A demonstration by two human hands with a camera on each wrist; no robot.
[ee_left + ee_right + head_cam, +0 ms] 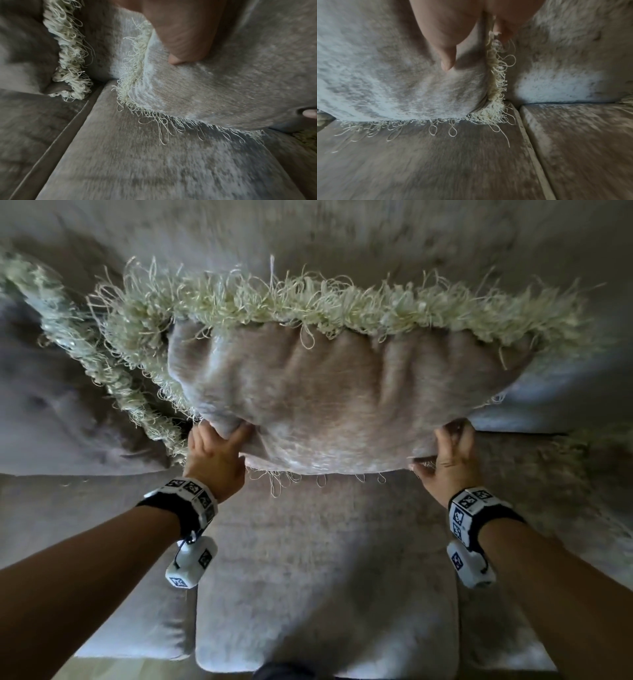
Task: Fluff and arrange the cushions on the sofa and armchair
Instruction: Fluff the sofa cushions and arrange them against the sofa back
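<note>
A large grey-beige cushion (335,392) with a cream looped fringe is held up over the middle seat of the sofa (325,559), against the backrest. My left hand (215,446) grips its lower left corner, thumb pressed into the fabric (176,59). At the lower right corner my right hand (448,450) grips it, thumb on the front face (448,63) and fingers behind the fringe. The cushion's bottom edge (188,119) hangs just above the seat. A second fringed cushion (51,378) leans at the left of the sofa.
The sofa's seat cushions are grey velvet with seams between them (527,135). Another fringed shape (596,460) shows at the right edge. A strip of pale floor (137,671) lies in front of the sofa.
</note>
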